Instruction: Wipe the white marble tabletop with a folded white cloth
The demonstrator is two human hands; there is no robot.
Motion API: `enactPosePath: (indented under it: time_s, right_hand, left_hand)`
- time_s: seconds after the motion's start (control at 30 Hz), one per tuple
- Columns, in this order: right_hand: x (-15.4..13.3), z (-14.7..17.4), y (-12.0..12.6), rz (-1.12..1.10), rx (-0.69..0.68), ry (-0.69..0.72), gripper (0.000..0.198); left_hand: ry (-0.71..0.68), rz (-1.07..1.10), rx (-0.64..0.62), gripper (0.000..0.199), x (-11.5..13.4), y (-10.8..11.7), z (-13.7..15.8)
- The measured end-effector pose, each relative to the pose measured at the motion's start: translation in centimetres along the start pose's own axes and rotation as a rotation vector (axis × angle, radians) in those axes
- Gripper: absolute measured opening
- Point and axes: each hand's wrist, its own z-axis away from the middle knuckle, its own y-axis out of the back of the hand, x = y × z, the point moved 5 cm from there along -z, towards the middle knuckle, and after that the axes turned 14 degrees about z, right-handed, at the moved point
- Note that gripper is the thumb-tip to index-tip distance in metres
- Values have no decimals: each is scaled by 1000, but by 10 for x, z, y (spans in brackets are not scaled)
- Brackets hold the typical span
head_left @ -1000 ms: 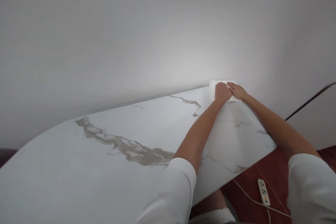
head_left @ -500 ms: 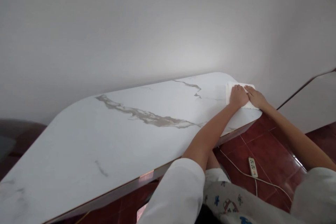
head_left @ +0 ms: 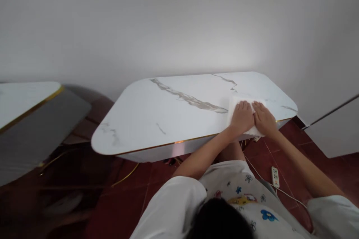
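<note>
Both hands press a folded white cloth [head_left: 233,101] down on the white marble-patterned tabletop [head_left: 134,119], right of its middle. My left hand [head_left: 242,115] bears on the cloth with its fingers close together and slightly bent. Right beside it, touching, my right hand [head_left: 263,118] holds down the cloth's right part, fingers together and pointing away from me. Cloth edges show to the left of, beyond and below the hands. Grey-brown veins run across the tabletop, and its front edge has a gold trim. My palms are hidden.
A pale wall [head_left: 168,26] rises behind the table. Another white top with gold edging [head_left: 28,99] stands at the left. On the red tiled floor [head_left: 134,190] lie a power strip [head_left: 275,177], its cable and a yellow cord [head_left: 126,175]. A white panel [head_left: 336,130] stands at the right.
My hands have slid the cloth from the tabletop's right end back towards its middle and nearer the front edge. The view has shifted, bringing in the second top at the left.
</note>
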Motion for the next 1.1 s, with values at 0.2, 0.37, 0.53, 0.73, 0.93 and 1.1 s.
enactPosePath:
  time_s: [0.2, 0.37, 0.53, 0.73, 0.93, 1.1]
  right_hand:
    - [-148, -12, 18, -88, -36, 187, 55]
    - [-266, -22, 34, -270, -86, 384, 56]
    - [-368, -34, 42, -374, -163, 509, 55]
    - [-434, -77, 39, -435, -134, 536, 49]
    - [-457, -144, 15, -438, -115, 498, 47]
    - [-471, -199, -8, -482, -79, 492, 43]
  left_hand:
    - [174, -132, -40, 52, -83, 79, 88]
    - [328, -203, -15, 55, -156, 142, 165]
    - [502, -196, 19, 60, -226, 196, 228]
    - [611, -244, 47, 59, -296, 237, 236]
    - [607, -257, 28, 57, -357, 252, 192]
    - [603, -262, 31, 56, -406, 259, 155]
